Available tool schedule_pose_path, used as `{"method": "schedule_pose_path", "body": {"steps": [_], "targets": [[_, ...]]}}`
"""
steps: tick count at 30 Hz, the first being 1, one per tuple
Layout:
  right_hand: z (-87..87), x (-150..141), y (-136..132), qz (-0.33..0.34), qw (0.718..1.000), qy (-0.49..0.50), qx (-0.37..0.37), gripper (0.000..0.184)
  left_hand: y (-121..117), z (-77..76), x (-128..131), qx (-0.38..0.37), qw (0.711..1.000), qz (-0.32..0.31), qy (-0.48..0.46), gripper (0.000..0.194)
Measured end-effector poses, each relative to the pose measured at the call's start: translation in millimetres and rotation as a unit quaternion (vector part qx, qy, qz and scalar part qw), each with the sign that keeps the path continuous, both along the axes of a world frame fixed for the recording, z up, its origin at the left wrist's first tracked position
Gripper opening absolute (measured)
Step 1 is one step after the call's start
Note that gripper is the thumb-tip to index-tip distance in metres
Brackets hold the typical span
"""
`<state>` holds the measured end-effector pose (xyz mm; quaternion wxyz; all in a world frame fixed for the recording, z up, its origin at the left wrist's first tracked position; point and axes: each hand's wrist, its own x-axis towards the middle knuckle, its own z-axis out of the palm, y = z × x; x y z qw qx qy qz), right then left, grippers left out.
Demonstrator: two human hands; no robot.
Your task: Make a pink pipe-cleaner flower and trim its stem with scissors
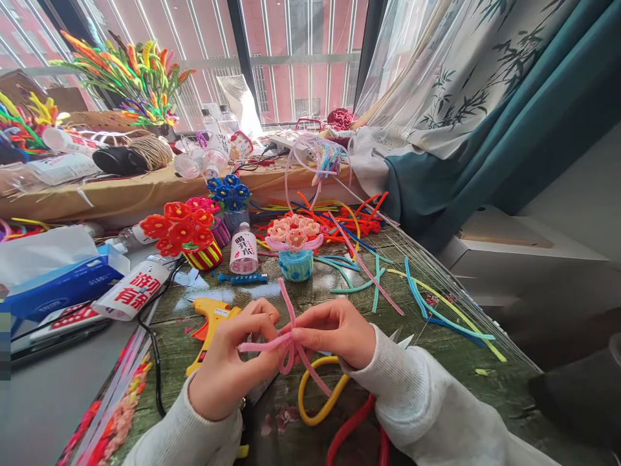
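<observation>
The left hand (pixel 233 362) and right hand (pixel 339 330) meet over the table (pixel 179 401), their fingertips pinched narrowly on a pink pipe cleaner (pixel 292 336) between them. It is bent into a small loop below the fingertips, with loose ends pointing up, to the left and down to the right. The 2 pinches sit close at the crossing, probably to stop the loop from slipping apart.

A yellow glue gun (pixel 211 327) lies just left of the left hand, perhaps put there for easy reach. Below the right hand are a curled yellow strip (pixel 317 421) and a red strip (pixel 347 427); beyond and right of it, loose strips (pixel 376 281) lie spread out, so single colours seem easy to pick.

Ahead of the hands, a light-blue pot (pixel 295 265) holds pink flowers (pixel 294 231). Ahead of the left hand, a striped pot (pixel 206 254) holds red flowers (pixel 182 226). Between these 2 pots stands a labelled bottle (pixel 244 252); its contents are hard to tell. Far left of the left hand, white tissue rises from a blue box (pixel 63 285).
</observation>
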<state>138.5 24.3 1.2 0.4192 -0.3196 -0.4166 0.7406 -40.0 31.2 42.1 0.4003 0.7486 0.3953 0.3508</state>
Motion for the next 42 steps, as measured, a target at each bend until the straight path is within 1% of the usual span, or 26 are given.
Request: {"method": "schedule_pose_path", "body": {"steps": [3,6,10,12,15,17,19,21,25,30,34,36,39,42], "targets": [[-1.1,-1,-1,0.004,1.000,-0.001,-0.011,0.043,0,-0.9,0,0.004,1.000,0.002,-0.003,0.029],[-2.1,-2,-2,-0.008,1.000,0.002,-0.011,0.039,1,-1.8,0,0.003,1.000,-0.002,-0.001,0.025],[-1.9,-3,-2,-0.034,0.999,0.004,0.014,0.034,1,-2.3,0,0.017,1.000,0.008,0.016,0.025],[-1.6,-3,-2,-0.051,0.998,0.003,0.030,0.033,1,-3.7,-1,0.011,1.000,0.013,0.023,0.026],[-1.8,-2,0,-0.096,0.994,-0.001,0.042,0.037,0,-8.2,-2,-0.036,0.999,0.034,0.022,0.021],[-2.2,-2,2,-0.120,0.992,-0.007,0.043,0.041,0,-11.2,-2,-0.077,0.996,0.049,0.006,0.023],[-2.5,-2,3,-0.129,0.991,-0.011,0.045,0.042,-1,-12.5,0,-0.115,0.992,0.044,-0.019,0.026],[-2.8,-3,3,-0.125,0.991,-0.015,0.054,0.040,-1,-12.1,2,-0.143,0.988,0.037,-0.047,0.027],[-4.1,-6,2,-0.124,0.989,-0.027,0.079,0.041,-3,-10.1,8,-0.163,0.979,0.071,-0.096,0.024],[-8.1,-7,3,-0.135,0.988,-0.023,0.077,0.049,-2,-12.9,11,-0.164,0.978,0.081,-0.103,0.025],[-9.4,-6,4,-0.118,0.989,-0.017,0.086,0.045,0,-15.6,5,-0.152,0.981,0.071,-0.096,0.023],[-9.4,-4,4,-0.110,0.989,-0.020,0.092,0.042,0,-16.0,2,-0.158,0.981,0.069,-0.088,0.021],[-10.0,-3,5,-0.089,0.991,-0.026,0.093,0.037,-2,-16.4,2,-0.186,0.970,0.099,-0.117,0.020],[-12.1,-2,6,-0.068,0.995,-0.026,0.069,0.037,-5,-17.0,7,-0.202,0.958,0.132,-0.157,0.019]]}}
